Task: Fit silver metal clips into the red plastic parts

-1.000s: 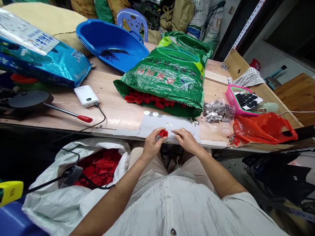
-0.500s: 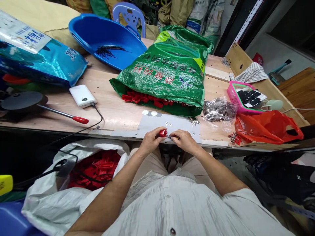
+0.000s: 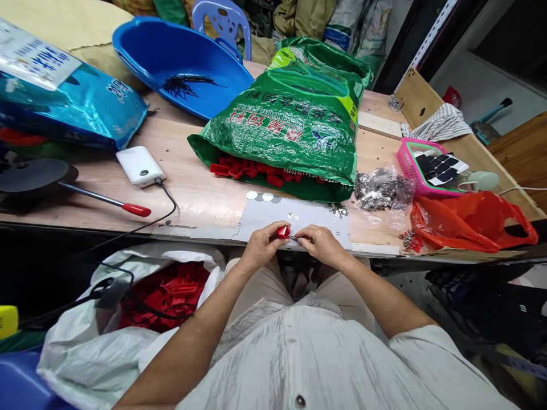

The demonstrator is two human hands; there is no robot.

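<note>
Red part: a small red plastic part [image 3: 282, 232], held between both hands just over the near edge of the grey sheet.

Left hand [image 3: 265, 247]: fingers pinched shut on the red plastic part.

Right hand [image 3: 322, 245]: fingers pinched narrow on a thin metal pin [image 3: 294, 238], its tip touching the red plastic part.

Grey sheet [image 3: 265, 213]: lies on the bench [image 3: 205, 205] under both hands, with small silver bits [image 3: 293, 216] on it.

Beyond the grey sheet: a green feed sack [image 3: 290, 114], with a heap of red pieces [image 3: 252, 169] at its mouth, and farther on a blue basin [image 3: 213, 74].

Right of the grey sheet: a clear bag of metal bits [image 3: 382, 189], a pink basket [image 3: 410, 165] and a red plastic bag [image 3: 470, 223].

Left of the grey sheet: a white power bank [image 3: 139, 165].

Below the grey sheet: a white sack [image 3: 72, 359], off the bench, holding red pieces [image 3: 166, 296].
</note>
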